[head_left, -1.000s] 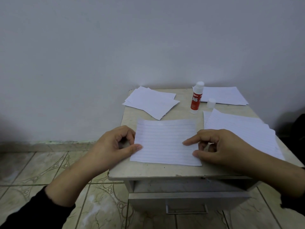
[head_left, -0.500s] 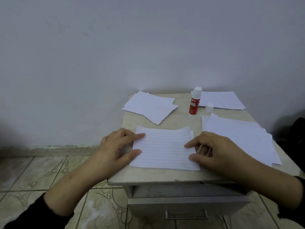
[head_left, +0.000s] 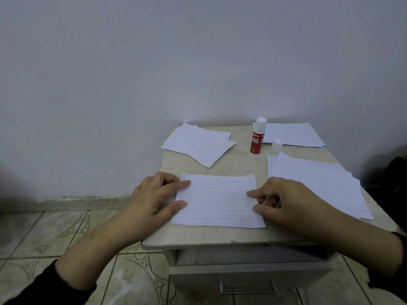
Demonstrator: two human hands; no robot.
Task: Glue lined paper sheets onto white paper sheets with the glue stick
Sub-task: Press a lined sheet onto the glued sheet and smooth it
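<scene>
So the lined sheet point(head_left: 217, 200) lies flat in the lower middle of the frame, on the near part of the small table point(head_left: 237, 166). It prob. sits on a white sheet, since a thin second edge peeks out at its far right corner, but I can't tell for sure. Both hands hold it down at its sides, I think so it won't slide while the glue sticks.

Left hand point(head_left: 154, 199) is on the sheet's left edge. Pointer finger and thumb are stretched out flat & press the paper; the other fingers curl under, gripping nothing. Right hand point(head_left: 286, 201) is on the right edge, same way: pointer and thumb press down, other fingers tucked in. Both wrists come in low from the bottom corners of the frame.

Glue stick point(head_left: 257, 138) stands up w/ its cap point(head_left: 277, 144) off, just beside it, upper middle. That keeps it ready for the next sheet. More lined sheets point(head_left: 319, 183) wait at the right. White sheets point(head_left: 198, 144) lie upper left of the table, and a white stack point(head_left: 293, 135) sits behind the glue.
</scene>
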